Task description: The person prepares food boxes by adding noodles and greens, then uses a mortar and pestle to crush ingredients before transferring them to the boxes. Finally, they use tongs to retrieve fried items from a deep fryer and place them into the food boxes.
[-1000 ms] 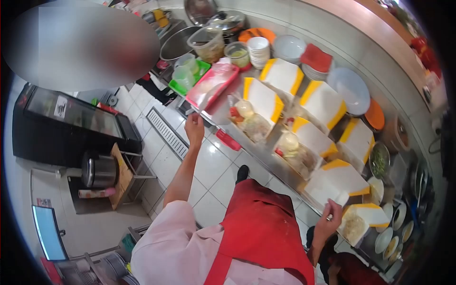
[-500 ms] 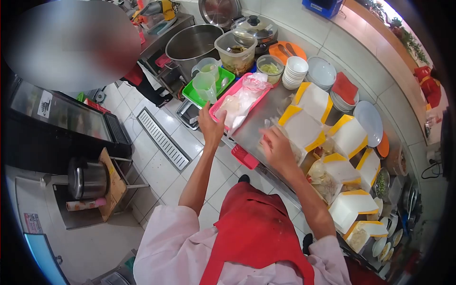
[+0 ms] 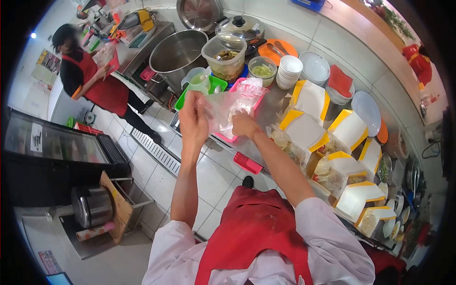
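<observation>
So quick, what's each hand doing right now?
Left hand: closed, holding up a clear plastic bag.
Right hand: fingers down at the pink tray; can't tell whether they grip anything.

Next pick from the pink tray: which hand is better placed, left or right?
Right, I'd say. The right hand is already low over the pink tray, fingers at its white contents. The left hand is raised beside the tray and looks busy with clear plastic.
</observation>
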The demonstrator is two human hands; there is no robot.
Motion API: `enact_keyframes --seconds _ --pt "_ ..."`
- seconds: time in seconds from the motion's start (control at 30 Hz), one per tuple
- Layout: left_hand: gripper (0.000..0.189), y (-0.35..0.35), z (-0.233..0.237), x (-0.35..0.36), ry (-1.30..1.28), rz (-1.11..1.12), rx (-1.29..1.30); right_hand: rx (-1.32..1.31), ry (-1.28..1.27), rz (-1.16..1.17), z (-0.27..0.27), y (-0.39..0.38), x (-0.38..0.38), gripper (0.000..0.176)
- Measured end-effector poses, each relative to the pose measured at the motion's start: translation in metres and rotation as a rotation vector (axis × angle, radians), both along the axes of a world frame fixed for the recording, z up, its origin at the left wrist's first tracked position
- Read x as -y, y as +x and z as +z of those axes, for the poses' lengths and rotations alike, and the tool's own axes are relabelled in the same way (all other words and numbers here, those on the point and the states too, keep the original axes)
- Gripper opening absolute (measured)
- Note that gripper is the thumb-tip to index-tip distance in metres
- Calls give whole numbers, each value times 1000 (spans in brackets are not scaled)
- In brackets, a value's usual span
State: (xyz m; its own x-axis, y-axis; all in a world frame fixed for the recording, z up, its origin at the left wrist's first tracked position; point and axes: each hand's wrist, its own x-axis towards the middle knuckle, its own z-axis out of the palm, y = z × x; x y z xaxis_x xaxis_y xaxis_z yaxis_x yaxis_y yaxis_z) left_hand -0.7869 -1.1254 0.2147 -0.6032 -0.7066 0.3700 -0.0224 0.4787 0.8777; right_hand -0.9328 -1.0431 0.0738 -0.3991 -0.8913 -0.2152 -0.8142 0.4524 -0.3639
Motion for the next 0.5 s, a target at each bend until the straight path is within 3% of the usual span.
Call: enact_keyframes --seconds 0.03,0.1,0.17,0.2,0.3,0.4,0.5 --pt "15 3 6 -3 43 -38 1 -30 -43 -8 14 3 -10 46" --pt "11 6 19 -16 143 -127 1 88 -429 -107 23 2 -49 55" --pt "10 10 35 -38 289 -262 55 654 -794 -199 77 14 -102 81" --pt "9 9 36 -50 395 -405 63 911 -910 -29 86 18 -127 97" --pt "10 0 25 -110 522 -798 205 871 -812 137 96 32 -199 92" --pt "6 -12 24 -188 512 -980 414 1393 -786 37 85 47 -275 74" --pt "5 -19 0 -270 397 -1014 475 1339 -699 -264 75 56 -379 46"
